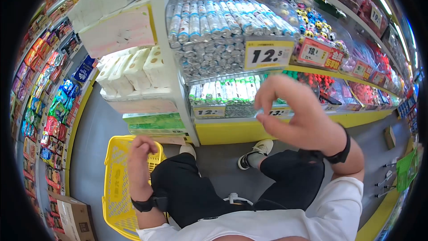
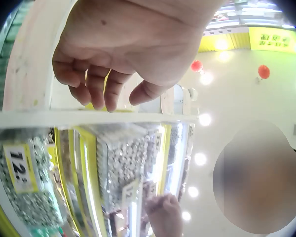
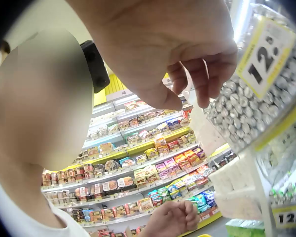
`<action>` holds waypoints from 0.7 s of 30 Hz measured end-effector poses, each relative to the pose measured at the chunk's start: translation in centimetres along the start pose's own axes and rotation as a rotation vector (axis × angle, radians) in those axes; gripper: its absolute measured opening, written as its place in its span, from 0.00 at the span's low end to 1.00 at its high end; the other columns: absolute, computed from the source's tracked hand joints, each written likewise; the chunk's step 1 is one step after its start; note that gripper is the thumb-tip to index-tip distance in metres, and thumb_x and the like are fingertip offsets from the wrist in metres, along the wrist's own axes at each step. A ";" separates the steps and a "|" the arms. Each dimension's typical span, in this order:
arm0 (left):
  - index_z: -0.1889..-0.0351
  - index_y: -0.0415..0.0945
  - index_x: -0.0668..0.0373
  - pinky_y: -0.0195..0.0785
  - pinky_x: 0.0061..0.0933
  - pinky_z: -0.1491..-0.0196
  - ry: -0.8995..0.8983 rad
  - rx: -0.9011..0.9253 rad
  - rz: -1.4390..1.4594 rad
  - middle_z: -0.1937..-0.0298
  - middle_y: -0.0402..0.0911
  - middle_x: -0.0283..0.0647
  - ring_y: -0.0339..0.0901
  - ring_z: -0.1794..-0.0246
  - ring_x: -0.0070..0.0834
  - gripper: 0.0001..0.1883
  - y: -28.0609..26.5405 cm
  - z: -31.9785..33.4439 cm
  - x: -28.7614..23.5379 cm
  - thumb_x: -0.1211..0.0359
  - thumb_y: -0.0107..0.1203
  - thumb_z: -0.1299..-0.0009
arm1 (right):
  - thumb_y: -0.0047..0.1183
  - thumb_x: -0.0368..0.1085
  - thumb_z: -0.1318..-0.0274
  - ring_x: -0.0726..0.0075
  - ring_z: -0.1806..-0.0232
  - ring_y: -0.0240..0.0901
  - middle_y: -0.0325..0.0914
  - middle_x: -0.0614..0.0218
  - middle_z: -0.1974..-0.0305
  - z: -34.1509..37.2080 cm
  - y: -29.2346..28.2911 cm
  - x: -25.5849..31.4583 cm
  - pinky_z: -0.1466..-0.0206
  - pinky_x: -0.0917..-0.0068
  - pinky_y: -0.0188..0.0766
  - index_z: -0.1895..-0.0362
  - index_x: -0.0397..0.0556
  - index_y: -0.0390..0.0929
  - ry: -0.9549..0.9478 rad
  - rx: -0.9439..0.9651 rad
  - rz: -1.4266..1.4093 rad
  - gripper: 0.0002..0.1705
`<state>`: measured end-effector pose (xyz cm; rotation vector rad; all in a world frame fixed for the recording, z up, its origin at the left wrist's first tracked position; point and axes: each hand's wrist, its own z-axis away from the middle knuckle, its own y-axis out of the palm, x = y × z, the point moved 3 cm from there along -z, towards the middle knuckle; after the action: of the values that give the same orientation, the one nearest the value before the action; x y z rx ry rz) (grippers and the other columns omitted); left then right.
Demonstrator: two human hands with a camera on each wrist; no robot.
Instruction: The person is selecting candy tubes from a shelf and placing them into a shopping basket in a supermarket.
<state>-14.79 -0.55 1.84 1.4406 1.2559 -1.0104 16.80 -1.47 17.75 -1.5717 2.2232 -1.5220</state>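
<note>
My right hand [image 1: 296,116] is raised before the candy-style shelf, its fingers loosely bent and thumb apart from them. In the right wrist view that hand [image 3: 172,54] holds nothing. Behind it, a clear bin holds stacked silver-wrapped tubes [image 1: 214,18] with blue bands, under a "12.5" price card [image 1: 269,56]. Green-banded tubes [image 1: 223,90] fill the bin below. Over the rim of a yellow shopping basket [image 1: 117,174], my left hand [image 1: 139,169] hangs with relaxed, bent fingers. The left wrist view shows the left hand's palm [image 2: 128,54] with nothing in its grasp.
White wrapped packs [image 1: 138,69] sit on a shelf left of the white post [image 1: 171,76], with a green pack [image 1: 154,122] beneath. Snack shelves [image 1: 58,107] line the left side. A cardboard box [image 1: 73,216] stands at lower left. A green basket [image 1: 405,172] is far right.
</note>
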 end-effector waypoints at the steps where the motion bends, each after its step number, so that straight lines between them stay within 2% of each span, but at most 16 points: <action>1: 0.68 0.69 0.60 0.59 0.21 0.63 -0.005 -0.057 -0.038 0.72 0.69 0.33 0.68 0.69 0.21 0.14 -1.5 0.2 0.5 0.58 0.47 0.32 | 0.56 0.26 0.55 0.64 0.68 0.69 0.70 0.66 0.73 1.7 0.5 -0.7 0.62 0.70 0.66 0.72 0.45 0.67 0.034 0.063 -0.082 0.09; 2: 0.68 0.70 0.58 0.58 0.21 0.63 -0.042 -0.104 -0.065 0.72 0.70 0.32 0.68 0.69 0.20 0.13 -3.2 0.4 1.5 0.58 0.47 0.32 | 0.57 0.28 0.55 0.59 0.70 0.69 0.69 0.64 0.74 3.3 1.1 -1.4 0.64 0.67 0.66 0.72 0.45 0.67 0.068 0.126 -0.164 0.10; 4: 0.68 0.70 0.56 0.58 0.21 0.64 -0.116 -0.195 -0.124 0.72 0.70 0.31 0.68 0.70 0.19 0.12 -7.0 1.0 4.1 0.58 0.46 0.32 | 0.57 0.28 0.53 0.65 0.72 0.69 0.69 0.66 0.76 6.4 2.6 -2.9 0.67 0.71 0.65 0.73 0.46 0.67 0.152 0.222 -0.281 0.09; 7: 0.65 0.71 0.55 0.58 0.22 0.64 -0.351 -0.281 -0.318 0.71 0.71 0.31 0.68 0.70 0.18 0.08 -13.0 2.2 9.0 0.62 0.45 0.33 | 0.57 0.30 0.50 0.72 0.74 0.68 0.69 0.68 0.77 10.7 5.3 -5.9 0.69 0.74 0.65 0.74 0.47 0.67 0.361 0.247 -0.424 0.10; 10: 0.66 0.72 0.53 0.59 0.24 0.65 -0.608 -0.345 -0.505 0.71 0.72 0.31 0.70 0.70 0.19 0.09 -16.2 3.9 12.5 0.60 0.45 0.34 | 0.57 0.31 0.49 0.76 0.75 0.67 0.70 0.71 0.77 13.8 7.6 -8.0 0.70 0.76 0.64 0.74 0.46 0.67 0.383 0.258 -0.461 0.10; 13: 0.67 0.73 0.53 0.59 0.25 0.65 -0.774 -0.325 -0.578 0.71 0.72 0.31 0.71 0.70 0.21 0.12 -19.7 6.0 17.7 0.56 0.46 0.35 | 0.56 0.31 0.48 0.78 0.75 0.65 0.69 0.72 0.78 15.8 9.3 -9.4 0.72 0.78 0.62 0.74 0.45 0.67 0.462 0.243 -0.506 0.10; 16: 0.66 0.73 0.55 0.61 0.28 0.66 -0.859 -0.110 -0.863 0.71 0.73 0.31 0.71 0.71 0.24 0.15 -22.8 7.5 22.4 0.54 0.45 0.35 | 0.56 0.31 0.47 0.80 0.75 0.65 0.70 0.72 0.78 16.9 10.1 -10.2 0.72 0.79 0.62 0.73 0.45 0.67 0.513 0.191 -0.539 0.09; 17: 0.66 0.72 0.56 0.62 0.29 0.66 -0.743 -0.088 -1.003 0.71 0.72 0.32 0.70 0.71 0.24 0.14 -22.9 8.7 22.8 0.55 0.47 0.36 | 0.56 0.31 0.47 0.80 0.75 0.65 0.70 0.72 0.77 17.0 10.3 -10.5 0.72 0.79 0.62 0.73 0.45 0.67 0.520 0.168 -0.545 0.09; 18: 0.66 0.72 0.56 0.62 0.29 0.66 -0.732 -0.055 -1.086 0.71 0.72 0.32 0.70 0.71 0.24 0.14 -23.4 9.4 23.5 0.56 0.47 0.36 | 0.56 0.31 0.47 0.79 0.75 0.65 0.70 0.72 0.77 17.2 10.4 -10.7 0.72 0.79 0.62 0.73 0.45 0.68 0.527 0.143 -0.551 0.09; 21: 0.66 0.72 0.56 0.62 0.28 0.66 -0.826 0.021 -1.239 0.71 0.72 0.32 0.70 0.71 0.24 0.13 -25.4 11.2 25.8 0.56 0.48 0.36 | 0.56 0.31 0.47 0.78 0.73 0.66 0.70 0.72 0.77 17.2 9.8 -10.7 0.68 0.78 0.64 0.73 0.45 0.69 0.569 0.126 -0.562 0.08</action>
<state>-36.49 -5.17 -28.87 -0.0198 1.4006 -2.1083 23.85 -5.25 -3.29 -2.0347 1.9101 -2.4733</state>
